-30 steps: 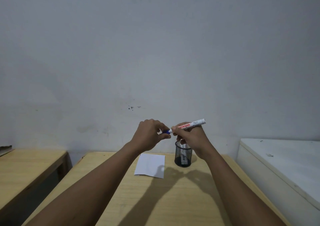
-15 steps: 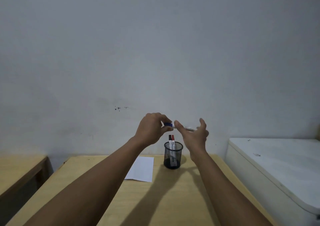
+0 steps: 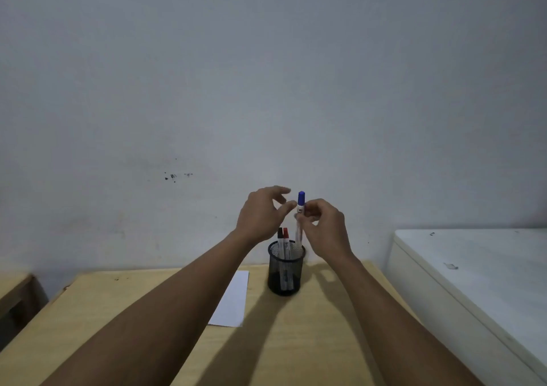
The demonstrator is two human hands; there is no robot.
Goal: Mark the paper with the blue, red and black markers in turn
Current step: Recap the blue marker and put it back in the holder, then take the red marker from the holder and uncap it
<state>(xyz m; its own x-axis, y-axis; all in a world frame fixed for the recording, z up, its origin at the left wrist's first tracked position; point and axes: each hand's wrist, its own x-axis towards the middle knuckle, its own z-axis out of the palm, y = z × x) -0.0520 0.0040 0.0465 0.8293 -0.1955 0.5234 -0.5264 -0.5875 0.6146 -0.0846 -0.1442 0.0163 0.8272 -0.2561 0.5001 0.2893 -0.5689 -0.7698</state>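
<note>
My right hand (image 3: 324, 228) pinches the blue marker (image 3: 300, 205) upright, blue cap on top, with its lower end just above the rim of the black mesh pen cup (image 3: 284, 279). My left hand (image 3: 262, 215) hovers beside the cap with fingers spread, holding nothing. Inside the cup stand the black marker (image 3: 280, 239) and the red marker (image 3: 286, 238), caps up. The white paper (image 3: 233, 299) lies flat on the wooden table (image 3: 296, 341), left of the cup and partly hidden by my left forearm.
A white cabinet top (image 3: 479, 270) stands to the right of the table. A second wooden table (image 3: 13, 285) shows at the far left edge. A plain grey wall lies straight behind the cup.
The blue marker has turned from horizontal to upright with its cap on and come down over the cup. My left hand has let go of the cap end and spread its fingers.
</note>
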